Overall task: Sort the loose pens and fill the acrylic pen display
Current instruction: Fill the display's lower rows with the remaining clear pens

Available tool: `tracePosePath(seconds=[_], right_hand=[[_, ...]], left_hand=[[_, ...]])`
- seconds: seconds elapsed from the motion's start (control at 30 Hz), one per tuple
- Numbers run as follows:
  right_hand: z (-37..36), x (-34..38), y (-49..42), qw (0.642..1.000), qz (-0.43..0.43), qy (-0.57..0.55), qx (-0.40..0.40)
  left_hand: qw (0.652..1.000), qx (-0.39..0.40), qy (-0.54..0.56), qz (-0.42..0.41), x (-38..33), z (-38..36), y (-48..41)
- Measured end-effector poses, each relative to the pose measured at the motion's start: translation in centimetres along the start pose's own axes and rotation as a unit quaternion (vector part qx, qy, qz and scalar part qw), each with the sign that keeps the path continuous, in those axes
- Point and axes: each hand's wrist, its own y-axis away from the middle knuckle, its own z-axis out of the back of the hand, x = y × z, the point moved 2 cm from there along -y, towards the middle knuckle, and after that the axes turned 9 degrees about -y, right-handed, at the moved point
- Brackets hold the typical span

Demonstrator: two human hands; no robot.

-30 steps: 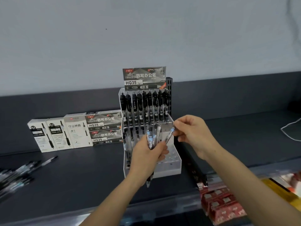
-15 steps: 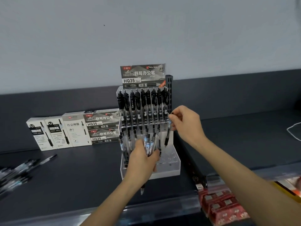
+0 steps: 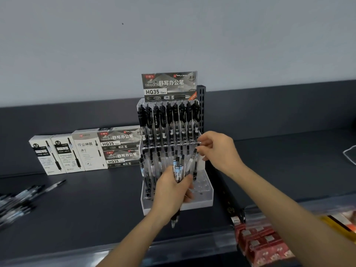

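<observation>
The right hand (image 3: 219, 151) pinches one pen (image 3: 195, 162) in its fingers (image 3: 202, 149) at the right end of the display (image 3: 204, 198), mid-shelf (image 3: 96, 199). The left hand (image 3: 171, 195) grips a bundle (image 3: 178, 166) in front. Hold the pen upright, line its tip over a free hole (image 3: 201, 185), then lower it straight.

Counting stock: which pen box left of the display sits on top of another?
The upper dark HQ35 box: it lies on a second HQ35 box; the three white boxes stand on the shelf.

Acrylic display (image 3: 204, 202) upright, loose pens (image 3: 18, 201) heaped left
</observation>
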Motion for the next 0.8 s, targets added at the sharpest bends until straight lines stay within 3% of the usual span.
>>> tracePosePath(seconds=[0.4,0.53,0.67,0.8], right_hand=[[-1.1,-0.3,0.1,0.997,-0.015,0.078,0.019],[0.3,0.5,1.1,0.998,-0.053,-0.031,0.002],[0.4,1.6,2.4,0.961,-0.126,-0.182,0.165],[1.3,1.5,2.4,0.964,-0.12,-0.212,0.102]], left_hand=[[0.999,-0.039,0.027,0.001,0.5,0.3,-0.1],[0.999,-0.034,0.034,0.001,0.4,0.3,-0.2],[0.998,-0.004,0.057,-0.005,-0.4,-0.4,-0.4],[0.998,0.001,0.055,-0.023,-1.0,-0.9,-0.4]])
